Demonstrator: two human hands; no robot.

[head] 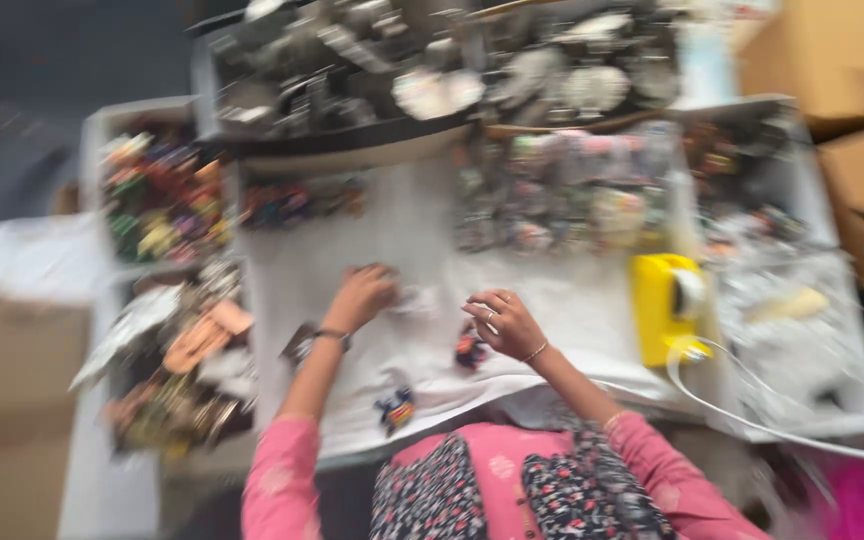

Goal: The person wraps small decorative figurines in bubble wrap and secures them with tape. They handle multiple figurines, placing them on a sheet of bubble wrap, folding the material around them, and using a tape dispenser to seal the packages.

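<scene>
the left hand (360,297) is pinching a small pale blurred piece (414,298) on the white cloth-covered table (572,300) while the right hand (505,322) is hovering half-curled, holding nothing, above a small dark red-and-black trinket (470,351), seemingly sorting, calling for a careful pickup

The picture is motion-blurred. A white-covered surface (572,300) fills the middle, lit by soft, even light. Brown cardboard boxes (842,60) stack at the far right, and another cardboard box (2,400) sits near left. Dark grey floor (62,50) shows at the far left, beyond a white cloth (22,255).
</scene>
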